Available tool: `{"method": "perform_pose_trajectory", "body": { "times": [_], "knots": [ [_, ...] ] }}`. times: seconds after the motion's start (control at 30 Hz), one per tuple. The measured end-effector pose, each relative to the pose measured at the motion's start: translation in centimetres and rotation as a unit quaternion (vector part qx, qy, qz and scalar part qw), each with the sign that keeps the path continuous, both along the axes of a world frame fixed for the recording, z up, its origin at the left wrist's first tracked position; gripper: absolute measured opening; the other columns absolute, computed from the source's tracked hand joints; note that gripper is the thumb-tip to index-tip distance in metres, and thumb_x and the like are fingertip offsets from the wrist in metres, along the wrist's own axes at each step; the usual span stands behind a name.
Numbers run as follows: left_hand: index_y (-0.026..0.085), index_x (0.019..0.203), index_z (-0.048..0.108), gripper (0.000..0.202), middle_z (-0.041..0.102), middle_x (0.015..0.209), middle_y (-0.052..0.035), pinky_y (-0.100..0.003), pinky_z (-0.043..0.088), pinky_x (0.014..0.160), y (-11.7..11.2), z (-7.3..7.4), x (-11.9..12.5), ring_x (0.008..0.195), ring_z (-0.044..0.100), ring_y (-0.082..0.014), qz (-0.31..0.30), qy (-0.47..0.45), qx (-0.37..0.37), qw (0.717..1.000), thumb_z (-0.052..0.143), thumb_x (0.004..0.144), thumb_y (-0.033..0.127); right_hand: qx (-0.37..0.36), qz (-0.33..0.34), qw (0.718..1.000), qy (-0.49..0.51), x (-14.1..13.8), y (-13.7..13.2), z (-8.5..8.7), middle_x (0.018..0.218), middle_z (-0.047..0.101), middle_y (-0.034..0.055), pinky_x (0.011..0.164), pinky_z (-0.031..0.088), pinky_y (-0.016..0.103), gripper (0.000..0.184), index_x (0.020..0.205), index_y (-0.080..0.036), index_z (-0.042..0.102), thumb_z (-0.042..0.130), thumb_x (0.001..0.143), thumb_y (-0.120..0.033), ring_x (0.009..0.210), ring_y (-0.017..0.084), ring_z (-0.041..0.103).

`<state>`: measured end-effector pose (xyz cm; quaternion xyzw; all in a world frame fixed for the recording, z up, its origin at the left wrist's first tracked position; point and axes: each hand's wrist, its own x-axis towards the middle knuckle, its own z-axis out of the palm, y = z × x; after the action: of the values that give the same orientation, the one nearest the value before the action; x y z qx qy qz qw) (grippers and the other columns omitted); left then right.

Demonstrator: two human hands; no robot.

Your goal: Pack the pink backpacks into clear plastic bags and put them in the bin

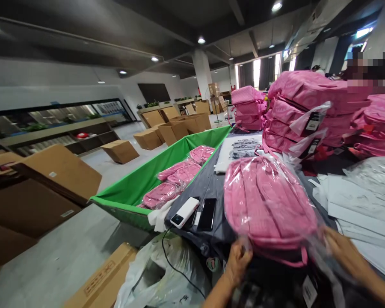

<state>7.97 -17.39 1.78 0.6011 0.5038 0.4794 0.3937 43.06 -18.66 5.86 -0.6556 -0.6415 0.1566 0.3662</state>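
A pink backpack [269, 201] lies on the dark-covered table, mostly inside a clear plastic bag [329, 261]. At the near left corner of the bag, my left hand [239, 260] is closed, pinching the plastic edge. My right hand [340, 248] grips the same bag's edge at the near right corner, its fingers partly blurred. A pink strap loop [303, 256] sticks out toward me between the hands. Below it hangs a white tag [309, 291].
A green-lined bin [125, 188] with several bagged pink backpacks stands left of the table. Phones [207, 214] and a white power bank [185, 211] lie near the table edge. Pink backpacks are stacked [308, 113] behind; clear bags [362, 214] lie right. Cardboard boxes [56, 173] stand left.
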Motion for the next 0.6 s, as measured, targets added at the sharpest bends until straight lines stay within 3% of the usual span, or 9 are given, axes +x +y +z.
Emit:
{"method": "perform_pose_trajectory", "body": {
  "times": [0.03, 0.1, 0.17, 0.2, 0.27, 0.33, 0.43, 0.5, 0.6],
  "knots": [
    [0.019, 0.061, 0.057, 0.046, 0.055, 0.060, 0.0030, -0.026, 0.046, 0.061, 0.2, 0.0, -0.7, 0.061, 0.050, -0.0131, 0.035, -0.013, -0.001, 0.999, 0.077, 0.073, 0.059, -0.024, 0.005, 1.000, 0.014, 1.6, 0.9, 1.3, 0.066, 0.066, 0.0033, 0.062, 0.053, 0.034, 0.035, 0.078, -0.026, 0.066, 0.042, 0.083, -0.052, 0.063, 0.021, 0.064],
    [0.021, 0.056, 0.049, 0.051, 0.045, 0.055, 0.0065, -0.024, 0.038, 0.057, 0.5, 0.0, -2.6, 0.057, 0.042, -0.0112, 0.201, -0.058, 0.001, 0.978, 0.081, 0.061, 0.061, 0.022, -0.107, 0.993, 0.033, 4.8, 1.2, 3.0, 0.077, 0.071, 0.0089, 0.067, 0.053, 0.037, 0.043, 0.086, -0.024, 0.067, 0.050, 0.072, -0.061, 0.070, 0.024, 0.068],
    [0.022, 0.058, 0.045, 0.056, 0.041, 0.053, 0.0085, -0.023, 0.035, 0.054, -0.1, -0.3, -4.2, 0.053, 0.037, -0.0101, 0.362, -0.145, -0.036, 0.920, 0.079, 0.058, 0.067, 0.006, -0.192, 0.981, 0.029, 7.0, -0.5, 3.1, 0.085, 0.073, 0.0144, 0.070, 0.054, 0.040, 0.053, 0.084, -0.023, 0.068, 0.063, 0.058, -0.069, 0.077, 0.029, 0.070],
    [0.023, 0.059, 0.044, 0.059, 0.041, 0.053, 0.0086, -0.023, 0.035, 0.053, -0.8, -0.7, -4.4, 0.051, 0.037, -0.0101, 0.385, -0.201, -0.087, 0.897, 0.076, 0.057, 0.073, -0.037, -0.199, 0.979, 0.027, 7.3, -2.0, 2.7, 0.083, 0.073, 0.0148, 0.069, 0.054, 0.041, 0.056, 0.079, -0.023, 0.068, 0.067, 0.053, -0.073, 0.075, 0.030, 0.070],
    [0.023, 0.062, 0.049, 0.065, 0.050, 0.054, 0.0045, -0.026, 0.038, 0.052, -3.0, -1.4, -3.3, 0.048, 0.042, -0.0117, 0.293, -0.291, -0.228, 0.882, 0.067, 0.058, 0.085, -0.131, -0.165, 0.977, 0.033, 6.3, -5.5, 1.1, 0.073, 0.072, 0.0119, 0.064, 0.055, 0.040, 0.056, 0.069, -0.025, 0.067, 0.066, 0.055, -0.079, 0.066, 0.028, 0.068],
    [0.019, 0.068, 0.061, 0.069, 0.067, 0.067, -0.0058, -0.029, 0.045, 0.057, -5.2, -1.9, 0.0, 0.056, 0.056, -0.0169, 0.100, -0.294, -0.317, 0.896, 0.062, 0.063, 0.088, -0.147, -0.119, 0.981, 0.040, 3.2, -8.5, -0.5, 0.076, 0.074, 0.0098, 0.065, 0.057, 0.038, 0.058, 0.073, -0.026, 0.070, 0.059, 0.064, -0.082, 0.068, 0.028, 0.070],
    [0.018, 0.098, 0.075, 0.059, 0.076, 0.106, -0.0120, -0.033, 0.050, 0.082, -6.7, -1.9, 7.1, 0.096, 0.067, -0.0242, -0.105, -0.182, -0.243, 0.947, 0.071, 0.074, 0.071, -0.071, -0.122, 0.990, -0.018, -2.5, -10.6, -2.3, 0.111, 0.075, 0.0140, 0.077, 0.060, 0.042, 0.068, 0.106, -0.023, 0.069, 0.059, 0.069, -0.080, 0.094, 0.032, 0.073],
    [0.020, 0.116, 0.073, 0.059, 0.074, 0.110, -0.0088, -0.032, 0.049, 0.085, -6.3, -1.9, 11.7, 0.094, 0.064, -0.0213, -0.142, -0.132, -0.205, 0.959, 0.077, 0.073, 0.061, -0.057, -0.136, 0.987, -0.069, -4.8, -10.3, -3.2, 0.121, 0.071, 0.0173, 0.079, 0.059, 0.044, 0.065, 0.118, -0.020, 0.063, 0.052, 0.079, -0.071, 0.099, 0.034, 0.072],
    [0.018, 0.118, 0.069, 0.066, 0.066, 0.082, -0.0002, -0.027, 0.043, 0.067, -4.9, -1.9, 16.4, 0.065, 0.052, -0.0123, -0.114, -0.146, -0.238, 0.954, 0.083, 0.066, 0.056, -0.082, -0.103, 0.990, -0.059, -4.3, -9.3, -3.8, 0.099, 0.075, 0.0109, 0.068, 0.056, 0.037, 0.042, 0.113, -0.023, 0.063, 0.039, 0.088, -0.046, 0.080, 0.028, 0.074]
  ]
}}
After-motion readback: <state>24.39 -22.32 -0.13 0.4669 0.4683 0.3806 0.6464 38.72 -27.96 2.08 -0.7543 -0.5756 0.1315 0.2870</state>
